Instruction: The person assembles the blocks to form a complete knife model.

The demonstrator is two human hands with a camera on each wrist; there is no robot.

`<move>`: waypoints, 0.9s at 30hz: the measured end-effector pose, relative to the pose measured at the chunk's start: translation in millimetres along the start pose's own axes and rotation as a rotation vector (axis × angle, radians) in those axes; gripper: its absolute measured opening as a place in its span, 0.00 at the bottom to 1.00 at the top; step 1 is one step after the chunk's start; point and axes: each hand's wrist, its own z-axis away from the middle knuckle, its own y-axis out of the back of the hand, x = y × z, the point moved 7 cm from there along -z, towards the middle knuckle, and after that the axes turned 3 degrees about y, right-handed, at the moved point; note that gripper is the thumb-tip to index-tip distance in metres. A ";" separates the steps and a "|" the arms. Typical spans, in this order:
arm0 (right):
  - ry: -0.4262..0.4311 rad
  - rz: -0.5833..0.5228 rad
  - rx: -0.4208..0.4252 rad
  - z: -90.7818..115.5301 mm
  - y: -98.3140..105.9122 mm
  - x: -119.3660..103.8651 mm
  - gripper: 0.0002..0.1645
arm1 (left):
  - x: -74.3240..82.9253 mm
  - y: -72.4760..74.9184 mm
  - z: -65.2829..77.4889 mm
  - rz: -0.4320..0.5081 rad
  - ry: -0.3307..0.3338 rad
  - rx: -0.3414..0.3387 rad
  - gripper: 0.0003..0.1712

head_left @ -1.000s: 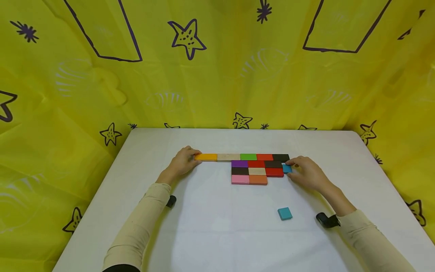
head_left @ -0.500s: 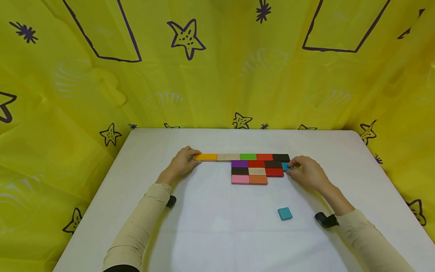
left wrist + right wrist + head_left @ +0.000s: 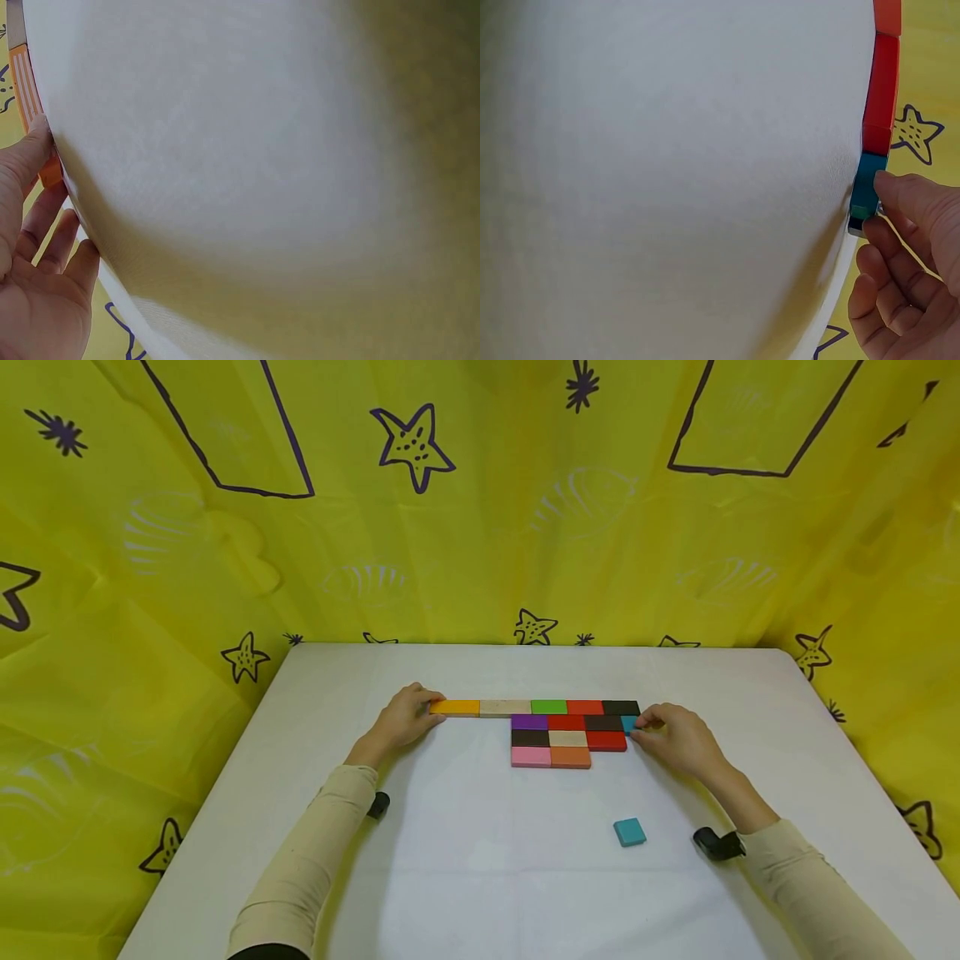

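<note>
My left hand (image 3: 405, 717) holds the left end of a yellow-orange block (image 3: 456, 708) between thumb and fingers. That block heads the far row, followed by beige (image 3: 505, 707), green (image 3: 549, 707), red (image 3: 585, 707) and black (image 3: 621, 707) blocks. My right hand (image 3: 678, 739) pinches a blue block (image 3: 628, 723), partly hidden by its fingertips, at the right end of the second row. It sits against a black block (image 3: 602, 722), with red (image 3: 566, 722) and purple (image 3: 529, 722) ones further left. In the right wrist view, thumb and forefinger grip the blue block (image 3: 868, 180).
Two nearer rows hold black (image 3: 529, 738), beige (image 3: 567, 739), red (image 3: 607, 742), pink (image 3: 530, 757) and orange (image 3: 570, 757) blocks. A loose teal block (image 3: 629, 832) lies closer on the white table (image 3: 480, 902). A yellow patterned curtain (image 3: 480, 527) borders the table.
My right hand has slid the blue block slightly left and away, up against the black block in the second row. The left hand and the other blocks keep their places.
</note>
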 end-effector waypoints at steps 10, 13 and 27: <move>-0.012 -0.008 0.015 0.9 0.2 1.0 0.08 | 0.7 0.2 0.7 -0.003 -0.004 0.001 0.20; -0.025 -0.011 0.023 4.4 0.5 2.7 0.09 | 1.0 -0.3 0.5 -0.005 -0.005 0.000 0.20; 0.069 -0.075 -0.086 35.2 2.6 -13.5 0.11 | 1.3 0.6 1.1 -0.008 -0.007 -0.003 0.20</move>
